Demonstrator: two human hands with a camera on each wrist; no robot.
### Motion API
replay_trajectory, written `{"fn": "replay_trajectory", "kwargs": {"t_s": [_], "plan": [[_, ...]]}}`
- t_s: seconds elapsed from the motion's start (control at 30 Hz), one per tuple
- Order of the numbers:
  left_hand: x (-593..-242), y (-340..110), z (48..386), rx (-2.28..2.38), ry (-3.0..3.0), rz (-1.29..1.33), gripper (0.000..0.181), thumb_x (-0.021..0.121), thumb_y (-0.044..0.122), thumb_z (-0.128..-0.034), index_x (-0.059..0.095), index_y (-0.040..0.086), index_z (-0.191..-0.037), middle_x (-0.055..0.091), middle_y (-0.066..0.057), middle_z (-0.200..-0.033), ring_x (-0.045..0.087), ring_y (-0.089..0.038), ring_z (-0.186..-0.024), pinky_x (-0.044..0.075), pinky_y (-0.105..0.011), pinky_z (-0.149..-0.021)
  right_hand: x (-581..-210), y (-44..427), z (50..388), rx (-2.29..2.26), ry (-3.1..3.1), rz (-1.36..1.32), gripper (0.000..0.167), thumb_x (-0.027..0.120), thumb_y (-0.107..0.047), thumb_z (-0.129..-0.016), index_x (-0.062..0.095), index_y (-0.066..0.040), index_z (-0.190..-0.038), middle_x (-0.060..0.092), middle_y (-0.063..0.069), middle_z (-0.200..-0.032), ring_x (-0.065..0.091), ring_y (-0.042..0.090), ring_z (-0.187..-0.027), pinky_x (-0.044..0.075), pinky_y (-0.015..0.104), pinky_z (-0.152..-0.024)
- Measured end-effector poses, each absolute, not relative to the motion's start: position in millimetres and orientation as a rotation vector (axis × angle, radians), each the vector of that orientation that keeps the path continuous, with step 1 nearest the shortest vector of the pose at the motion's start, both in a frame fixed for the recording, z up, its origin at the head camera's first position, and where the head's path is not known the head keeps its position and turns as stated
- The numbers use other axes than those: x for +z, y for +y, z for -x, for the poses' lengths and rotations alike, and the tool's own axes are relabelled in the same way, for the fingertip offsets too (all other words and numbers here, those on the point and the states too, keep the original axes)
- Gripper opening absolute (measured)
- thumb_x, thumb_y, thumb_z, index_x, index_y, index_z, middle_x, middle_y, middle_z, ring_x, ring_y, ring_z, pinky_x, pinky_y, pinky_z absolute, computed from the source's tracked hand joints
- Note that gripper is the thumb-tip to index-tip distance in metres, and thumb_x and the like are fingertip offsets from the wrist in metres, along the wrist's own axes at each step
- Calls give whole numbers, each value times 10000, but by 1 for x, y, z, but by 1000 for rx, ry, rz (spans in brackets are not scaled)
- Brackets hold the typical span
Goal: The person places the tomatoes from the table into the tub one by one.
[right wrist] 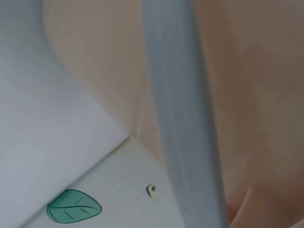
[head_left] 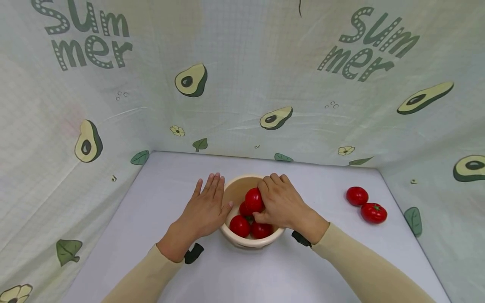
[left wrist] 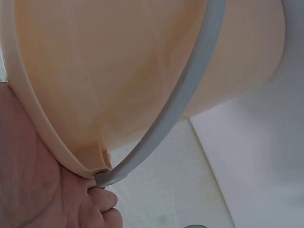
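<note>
1. Inside the round cream plastic bucket (head_left: 253, 243), a glossy red tomato (head_left: 253, 199) sits gripped by the right hand (head_left: 284, 202), fingers curled round its side!
2. Three shiny red tomatoes (head_left: 239, 226) crowd just beside it; a soft hold, clear of the rim, should avoid knocks.
3. Against the rim, the left hand (head_left: 206, 210) lies flat, fingers straight: press lightly, and the bucket shouldn't slide.
4. Mind that curved grey handle (left wrist: 171, 109)!
5. Well right, two red tomatoes (head_left: 374, 213) rest together on the smooth white table (head_left: 322, 261).
</note>
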State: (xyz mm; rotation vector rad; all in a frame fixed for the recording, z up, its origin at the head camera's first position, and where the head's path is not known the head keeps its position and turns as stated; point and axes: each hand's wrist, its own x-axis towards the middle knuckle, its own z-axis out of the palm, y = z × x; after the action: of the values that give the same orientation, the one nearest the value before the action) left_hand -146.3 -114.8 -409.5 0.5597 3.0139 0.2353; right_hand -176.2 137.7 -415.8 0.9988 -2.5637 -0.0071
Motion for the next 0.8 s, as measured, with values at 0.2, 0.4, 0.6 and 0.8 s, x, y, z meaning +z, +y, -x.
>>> {"fn": "replay_trajectory", "kwargs": {"t_s": [0.2,0.4,0.6,0.8], "plan": [[-410,-115,147,238,3014,-559,796,409,480,-1102,180,-36,-1663,155,-208,-1749,94,-368,-1643,54,-585,-1325,-416,138,176,-15,-2556,-989,589,730,-544,-758,643,-45,-1058,657,68,-941,561,243,-894,442,373,-754],[-410,-115,147,233,3013,-557,811,417,491,-1095,181,-37,-1662,167,-208,-1748,97,-375,-1643,61,-589,-1324,-415,138,175,10,-2566,-983,655,741,-581,-785,657,-26,-1122,666,83,-981,569,250,-913,456,380,-773],[-410,-116,146,245,3015,-550,817,420,496,-1094,182,-43,-1660,170,-213,-1746,100,-381,-1641,62,-597,-1321,-417,140,175,103,-2559,-968,720,747,-604,-832,662,-10,-1229,684,110,-1081,584,271,-973,466,396,-816],[-414,-117,147,264,3025,-582,809,416,486,-1100,183,-54,-1656,168,-221,-1743,111,-386,-1637,67,-601,-1319,-420,154,172,270,-2446,-919,563,757,-465,-889,658,-1,-1192,684,130,-1074,594,308,-974,455,414,-808]]}}
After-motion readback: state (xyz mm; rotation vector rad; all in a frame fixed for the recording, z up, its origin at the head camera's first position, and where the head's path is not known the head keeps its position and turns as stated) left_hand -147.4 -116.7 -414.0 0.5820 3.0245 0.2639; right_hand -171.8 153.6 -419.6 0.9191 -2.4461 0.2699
